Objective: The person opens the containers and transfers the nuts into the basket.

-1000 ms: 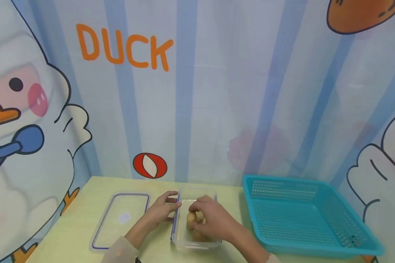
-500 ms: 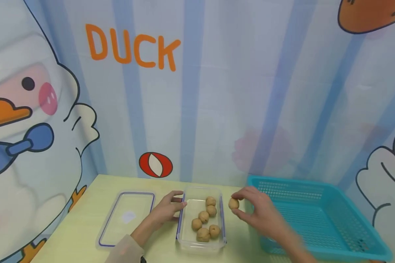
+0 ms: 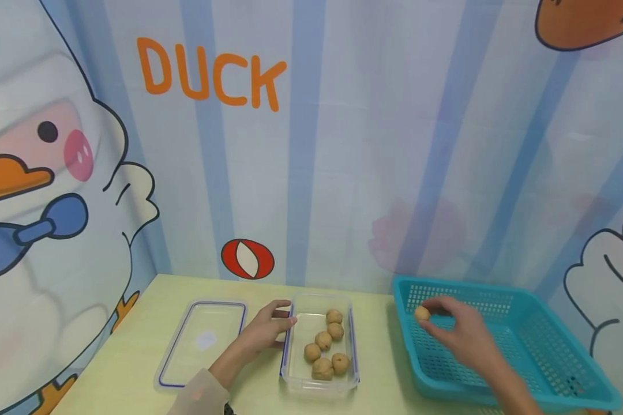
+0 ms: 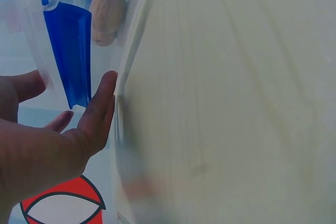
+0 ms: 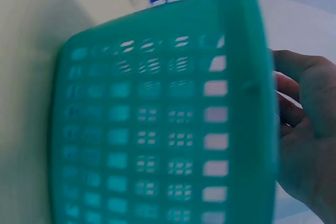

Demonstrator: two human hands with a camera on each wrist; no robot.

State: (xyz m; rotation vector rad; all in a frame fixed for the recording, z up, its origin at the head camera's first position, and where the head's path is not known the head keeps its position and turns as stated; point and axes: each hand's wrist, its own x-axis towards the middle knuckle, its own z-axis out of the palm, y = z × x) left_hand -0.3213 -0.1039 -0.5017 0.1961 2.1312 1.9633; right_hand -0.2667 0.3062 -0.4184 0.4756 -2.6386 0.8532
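Where the right hand (image 3: 462, 334) is held: over the turquoise basket (image 3: 430, 351), one walnut (image 3: 421, 313) pinched between thumb and fingers.
Left hand (image 3: 265, 329): fingers loosely extended, rested against the clear container (image 3: 302, 328).
Six walnuts (image 3: 323, 340): grouped inside container, between both hands.
Lid (image 3: 199, 363): laid on tabletop (image 3: 376, 369), left of left hand.

pale-blue striped backdrop (image 3: 353, 150) | orange DUCK lettering (image 3: 218, 76) | yellowish table (image 3: 378, 340)

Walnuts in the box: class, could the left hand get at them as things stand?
Probably yes: the walnuts lie in a box open on top, right beside the left hand, which would just have to come in from above.
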